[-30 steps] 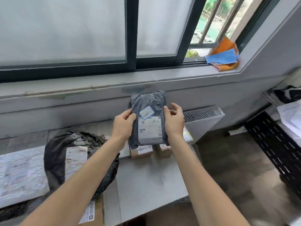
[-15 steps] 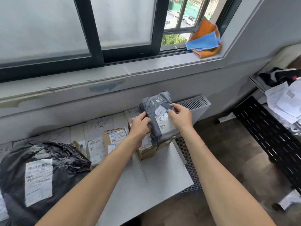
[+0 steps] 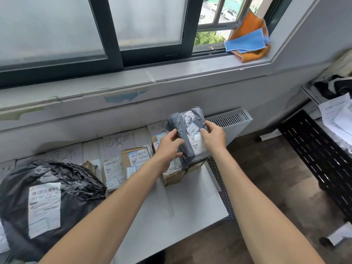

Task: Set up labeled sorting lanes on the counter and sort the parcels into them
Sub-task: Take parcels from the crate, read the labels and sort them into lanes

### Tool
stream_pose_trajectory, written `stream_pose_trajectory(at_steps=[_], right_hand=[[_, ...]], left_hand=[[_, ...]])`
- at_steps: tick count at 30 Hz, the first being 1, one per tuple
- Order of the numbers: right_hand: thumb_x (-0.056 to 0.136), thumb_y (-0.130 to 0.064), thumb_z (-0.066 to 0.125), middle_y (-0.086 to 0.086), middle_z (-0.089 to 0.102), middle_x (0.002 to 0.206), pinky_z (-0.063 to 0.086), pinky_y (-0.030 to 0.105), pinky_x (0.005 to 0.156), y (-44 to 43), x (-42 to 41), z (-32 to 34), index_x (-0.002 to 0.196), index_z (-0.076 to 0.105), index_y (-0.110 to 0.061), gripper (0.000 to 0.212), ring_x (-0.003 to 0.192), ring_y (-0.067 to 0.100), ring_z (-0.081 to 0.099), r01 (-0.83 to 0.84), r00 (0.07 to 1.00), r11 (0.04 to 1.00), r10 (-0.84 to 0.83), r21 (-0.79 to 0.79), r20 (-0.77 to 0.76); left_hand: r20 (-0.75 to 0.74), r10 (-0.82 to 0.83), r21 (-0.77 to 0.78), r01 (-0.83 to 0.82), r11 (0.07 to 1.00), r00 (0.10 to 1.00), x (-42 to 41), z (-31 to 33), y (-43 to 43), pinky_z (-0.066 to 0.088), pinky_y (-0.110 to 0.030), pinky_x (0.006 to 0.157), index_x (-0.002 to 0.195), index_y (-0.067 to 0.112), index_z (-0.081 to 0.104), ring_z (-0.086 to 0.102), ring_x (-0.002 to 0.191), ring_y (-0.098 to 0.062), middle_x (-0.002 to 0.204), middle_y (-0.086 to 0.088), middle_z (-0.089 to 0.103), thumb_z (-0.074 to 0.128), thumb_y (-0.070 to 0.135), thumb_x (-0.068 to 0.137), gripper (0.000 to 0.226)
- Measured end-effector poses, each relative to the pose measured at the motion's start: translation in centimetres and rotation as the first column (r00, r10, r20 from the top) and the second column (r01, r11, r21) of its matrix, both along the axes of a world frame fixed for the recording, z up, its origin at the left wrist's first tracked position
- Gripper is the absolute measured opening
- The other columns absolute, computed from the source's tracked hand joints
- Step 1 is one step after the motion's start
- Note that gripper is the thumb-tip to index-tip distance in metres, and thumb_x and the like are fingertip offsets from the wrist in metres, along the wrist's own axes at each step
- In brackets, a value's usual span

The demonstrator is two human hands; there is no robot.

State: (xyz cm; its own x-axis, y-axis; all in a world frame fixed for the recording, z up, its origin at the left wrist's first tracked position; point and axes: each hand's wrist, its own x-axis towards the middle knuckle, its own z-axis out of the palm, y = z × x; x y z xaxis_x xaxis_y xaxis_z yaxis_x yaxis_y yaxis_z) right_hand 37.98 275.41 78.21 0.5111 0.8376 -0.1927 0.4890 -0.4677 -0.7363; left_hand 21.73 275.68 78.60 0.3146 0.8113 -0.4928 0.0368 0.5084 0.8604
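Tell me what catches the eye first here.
Mid-picture, the left hand and the right hand grip a grey parcel with white labels. A big crumpled black bag with a white label fills the left side of the counter. Bright orange and blue cloths lie on the windowsill, upper right.

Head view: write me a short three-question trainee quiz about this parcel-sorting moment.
1. True or false: the black parcel carries a white label.
2. Left hand and right hand: which grips the grey parcel? A left only, B right only, C both.
3. Fill in: the cloths by the window are orange and ____.
Key: 1 true; 2 C; 3 blue.
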Motion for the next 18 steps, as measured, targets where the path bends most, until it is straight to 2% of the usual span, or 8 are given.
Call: stream_pose_trajectory(at_steps=[2, 6, 7, 10, 12, 14, 15, 18], right_hand=[[0.096, -0.018, 0.058, 0.01, 0.067, 0.126, 0.045, 0.038, 0.102, 0.0, 0.0, -0.1, 0.136, 0.06, -0.013, 0.041, 0.119, 0.029, 0.058, -0.012, 1.0, 1.0, 0.012, -0.003, 0.027], [0.097, -0.022, 0.052, 0.01, 0.061, 0.137, 0.041, 0.038, 0.104, 0.1, 0.1, 0.2, 0.144, 0.051, -0.015, 0.047, 0.127, 0.031, 0.053, -0.039, 0.998, 0.997, 0.042, -0.064, 0.042], [0.098, -0.024, 0.052, 0.01, 0.057, 0.142, 0.039, 0.039, 0.106, 0.1, 0.0, 0.3, 0.147, 0.046, -0.015, 0.051, 0.131, 0.031, 0.05, -0.044, 0.998, 0.996, 0.048, -0.076, 0.049], [0.1, -0.032, 0.051, 0.01, 0.043, 0.154, 0.033, 0.041, 0.113, -0.2, -0.4, 0.7, 0.154, 0.035, -0.013, 0.06, 0.141, 0.028, 0.04, -0.027, 0.994, 0.999, 0.03, -0.029, 0.108], [0.101, -0.034, 0.052, 0.01, 0.039, 0.157, 0.03, 0.043, 0.117, -0.2, -0.9, 1.4, 0.155, 0.033, -0.011, 0.062, 0.144, 0.027, 0.036, -0.024, 0.984, 0.998, 0.014, 0.052, 0.177], [0.101, -0.034, 0.053, 0.01, 0.039, 0.157, 0.028, 0.043, 0.12, 0.0, -1.6, 2.4, 0.154, 0.034, -0.01, 0.061, 0.145, 0.026, 0.034, -0.046, 0.974, 0.989, 0.013, 0.14, 0.228], [0.101, -0.034, 0.053, 0.01, 0.039, 0.157, 0.027, 0.044, 0.12, 0.2, -2.2, 3.1, 0.154, 0.035, -0.01, 0.061, 0.146, 0.025, 0.032, -0.069, 0.968, 0.982, 0.023, 0.178, 0.25], [0.102, -0.035, 0.052, 0.01, 0.04, 0.156, 0.026, 0.046, 0.121, 0.8, -5.0, 5.1, 0.153, 0.037, -0.01, 0.059, 0.147, 0.026, 0.031, -0.217, 0.932, 0.946, 0.126, 0.241, 0.34]], left_hand=[[-0.007, -0.003, -0.009, 0.003, 1.0, 1.0, 0.0, 0.1, 0.0, 0.056, -0.033, 0.08, 0.153, 0.015, 0.033, 0.054, 0.116, -0.015, 0.13, 0.006, 0.05, 0.049, 0.005, 0.098, 0.057], [-0.025, 0.013, -0.044, -0.014, 0.999, 1.0, 0.1, 0.5, 0.2, 0.052, -0.038, 0.089, 0.153, 0.015, 0.034, 0.048, 0.13, -0.021, 0.147, 0.0, 0.044, 0.05, 0.012, 0.099, 0.057], [-0.032, 0.028, -0.05, -0.029, 0.998, 0.999, 0.0, 0.6, 0.3, 0.05, -0.04, 0.094, 0.149, 0.015, 0.04, 0.049, 0.129, -0.021, 0.147, -0.001, 0.045, 0.05, 0.015, 0.099, 0.051], [-0.092, 0.079, 0.024, -0.077, 0.997, 0.993, -0.9, 1.3, 0.8, 0.045, -0.039, 0.096, 0.114, 0.028, 0.058, 0.054, 0.107, -0.013, 0.13, -0.001, 0.053, 0.052, 0.022, 0.099, 0.018], [-0.142, 0.123, 0.111, -0.107, 0.988, 0.982, -1.9, 1.8, 1.4, 0.045, -0.036, 0.094, 0.11, 0.034, 0.06, 0.054, 0.111, -0.015, 0.126, 0.007, 0.059, 0.053, 0.026, 0.099, 0.015], [-0.228, 0.144, 0.197, -0.099, 0.975, 0.963, -3.4, 2.4, 2.0, 0.042, -0.037, 0.104, 0.135, 0.025, 0.055, 0.049, 0.129, -0.02, 0.14, 0.006, 0.053, 0.052, 0.029, 0.099, 0.035], [-0.296, 0.153, 0.241, -0.082, 0.967, 0.943, -4.2, 2.7, 2.3, 0.037, -0.04, 0.112, 0.147, 0.018, 0.044, 0.045, 0.135, -0.019, 0.151, 0.001, 0.045, 0.051, 0.031, 0.1, 0.05], [-0.494, 0.189, 0.39, 0.023, 0.92, 0.849, -7.2, 3.8, 2.6, 0.031, -0.035, 0.113, 0.156, 0.015, 0.028, 0.053, 0.125, -0.007, 0.16, -0.005, 0.032, 0.047, 0.034, 0.101, 0.061]])
